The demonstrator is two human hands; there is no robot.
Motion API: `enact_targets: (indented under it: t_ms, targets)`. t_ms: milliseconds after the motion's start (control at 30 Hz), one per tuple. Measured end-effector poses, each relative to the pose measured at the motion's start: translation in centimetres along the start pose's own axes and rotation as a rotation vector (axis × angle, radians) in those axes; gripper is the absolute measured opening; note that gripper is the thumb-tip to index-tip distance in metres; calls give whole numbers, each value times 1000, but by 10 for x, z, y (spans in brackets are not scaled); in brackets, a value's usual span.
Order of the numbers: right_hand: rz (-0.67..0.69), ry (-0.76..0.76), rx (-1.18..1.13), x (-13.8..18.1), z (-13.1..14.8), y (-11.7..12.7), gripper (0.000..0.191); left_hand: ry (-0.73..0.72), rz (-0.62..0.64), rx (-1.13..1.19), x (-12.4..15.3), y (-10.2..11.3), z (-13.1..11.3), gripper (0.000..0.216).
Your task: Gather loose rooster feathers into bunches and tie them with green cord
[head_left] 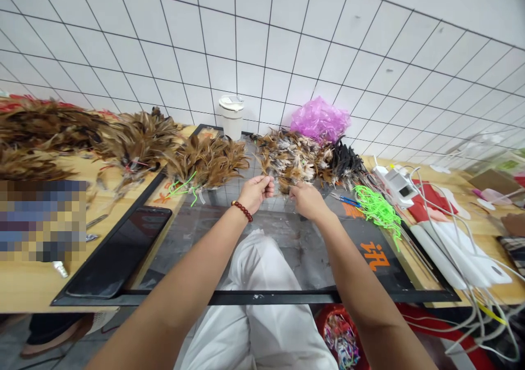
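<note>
Bare forearms (184, 280) reach over a see-through tabletop (197, 217) toward heaped feathers (287, 159) just beyond. My left hand (256, 191) and right hand (307, 199) pinch narrow; on what, I can't tell. A light touch should keep feathers unbent. 1 white cup (232, 118) stands near the tiled wall (254, 36).

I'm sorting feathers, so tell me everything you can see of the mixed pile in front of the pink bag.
The mixed feather pile is a loose, ruffled heap, mottled brown, cream, grey and dark, with fluffy tufts among pointed feathers. It lies spread at the far side of the dark mat. The pink bag sits behind it; black feathers adjoin its right side. The right hand is at its near edge; contact is unclear.
</note>
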State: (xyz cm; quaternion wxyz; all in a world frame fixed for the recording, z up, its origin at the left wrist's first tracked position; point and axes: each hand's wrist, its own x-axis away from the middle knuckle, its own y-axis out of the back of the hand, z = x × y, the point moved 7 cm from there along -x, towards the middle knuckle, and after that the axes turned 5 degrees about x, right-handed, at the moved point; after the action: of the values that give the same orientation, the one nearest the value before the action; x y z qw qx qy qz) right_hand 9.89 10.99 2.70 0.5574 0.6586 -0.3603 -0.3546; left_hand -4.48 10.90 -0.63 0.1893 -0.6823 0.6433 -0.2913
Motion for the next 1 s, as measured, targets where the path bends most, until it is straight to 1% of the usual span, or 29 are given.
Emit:
enact_targets:
  t_ms: [167, 300, 367, 433, 500, 567, 633, 667, 767, 833, 933, 1000]
  targets:
    - [-74, -44, -63, 3, -11, 11, 23, 8, 9, -12, -1, 0, 1, 8]
    - [-49, 7, -106, 2, -10, 7, 21, 10, 14, -14, -1, 0, 1, 8]
    - [-69, -1, -227, -1, -12, 4, 19, 11, 18, -10, -1, 0, 1, 9]
    - [-137, -49, -409, -3, -19, 4, 16, 11, 20, -4, -1, -1, 1, 10]
    - [-212, -109, -572, -3, -31, 6, 18, 8, 17, 0, -1, 0, 1, 9]
    - [-290, -152, -633, -1, -44, 10, 23, 7, 14, 5, -1, 0, 1, 8]
    - [-349, -179, -571, 3, -56, 16, 23, 8, 10, 6, -1, 1, 1, 8]
    - [-350, -187, -512, 6, -61, 19, 21, 9, 9, 5, -1, 1, 1, 8]
    - [-257, -174, -360, 9, -65, 19, 18, 11, 7, -3, -1, 1, 1, 8]
    - [-206, -139, -300, 10, -60, 19, 18, 12, 10, -7, -1, 1, 1, 9]
    - [-188, -68, -230, 8, -43, 17, 22, 13, 14, -8, -1, 0, 1, 9]
    - [-176, -50, -164, 7, -34, 14, 23, 14, 14, -9, -1, 0, 1, 8]
